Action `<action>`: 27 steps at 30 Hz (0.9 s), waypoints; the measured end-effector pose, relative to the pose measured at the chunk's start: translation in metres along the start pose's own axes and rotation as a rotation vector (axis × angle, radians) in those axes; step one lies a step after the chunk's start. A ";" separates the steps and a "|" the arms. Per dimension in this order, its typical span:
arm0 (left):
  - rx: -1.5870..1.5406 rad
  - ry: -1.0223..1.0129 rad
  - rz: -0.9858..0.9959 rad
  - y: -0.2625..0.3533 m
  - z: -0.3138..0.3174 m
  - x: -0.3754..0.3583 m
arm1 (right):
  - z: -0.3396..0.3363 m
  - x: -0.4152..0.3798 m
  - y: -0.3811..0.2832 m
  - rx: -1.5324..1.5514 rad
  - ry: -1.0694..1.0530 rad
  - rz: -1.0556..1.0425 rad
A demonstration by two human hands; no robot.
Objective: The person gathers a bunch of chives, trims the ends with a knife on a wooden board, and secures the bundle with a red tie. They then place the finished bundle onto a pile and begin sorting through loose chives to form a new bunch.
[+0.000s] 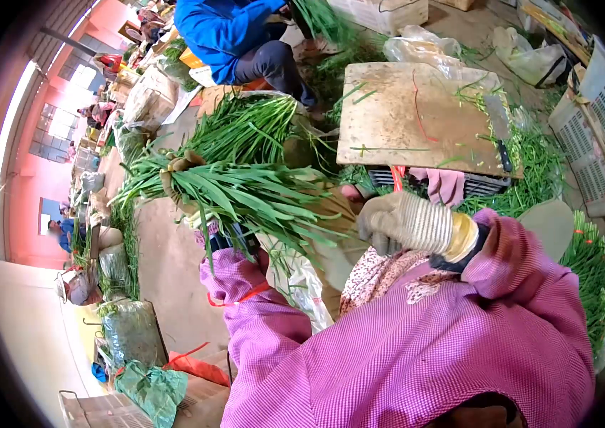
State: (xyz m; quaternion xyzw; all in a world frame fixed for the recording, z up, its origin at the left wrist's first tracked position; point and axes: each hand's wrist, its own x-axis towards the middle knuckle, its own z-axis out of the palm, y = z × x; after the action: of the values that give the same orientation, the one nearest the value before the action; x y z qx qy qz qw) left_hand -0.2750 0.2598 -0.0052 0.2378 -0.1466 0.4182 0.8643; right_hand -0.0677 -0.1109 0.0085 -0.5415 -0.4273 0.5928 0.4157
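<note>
My left hand (178, 182), in a glove, is closed round a bunch of long green leafy stalks (260, 196) that fans out across my lap. My right hand (406, 221), in a whitish ribbed glove, has its fingers curled in front of my chest; whatever they hold, if anything, is hidden. Beyond it lies a wooden board (417, 118) with leaf scraps and a red string (419, 107). A knife with a black handle (505, 155) rests along the board's right edge. Behind the bunch is a larger pile of green stalks (245, 128).
A person in a blue jacket (220, 32) sits across from me. White plastic crates (588, 135) stand at the right, beside loose greens (531, 167). Wrapped bundles (131, 332) and a green plastic bag (151, 392) lie at the lower left.
</note>
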 end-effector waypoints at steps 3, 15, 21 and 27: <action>0.040 -0.095 -0.103 -0.009 0.004 -0.002 | 0.002 0.021 0.027 -0.171 0.126 -0.366; 0.048 0.208 0.090 0.015 -0.012 -0.005 | -0.026 -0.040 0.019 -0.939 0.093 -0.792; 0.022 0.264 -0.097 0.055 0.008 -0.029 | -0.109 -0.167 0.100 -0.983 0.259 0.172; 0.443 0.193 -0.465 -0.020 0.073 -0.095 | -0.079 -0.112 0.070 -0.837 0.316 0.264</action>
State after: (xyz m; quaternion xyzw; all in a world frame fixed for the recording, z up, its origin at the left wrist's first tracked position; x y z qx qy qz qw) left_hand -0.3210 0.1484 0.0074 0.4063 0.0886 0.2520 0.8738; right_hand 0.0168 -0.2335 -0.0305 -0.7960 -0.4889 0.3274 0.1424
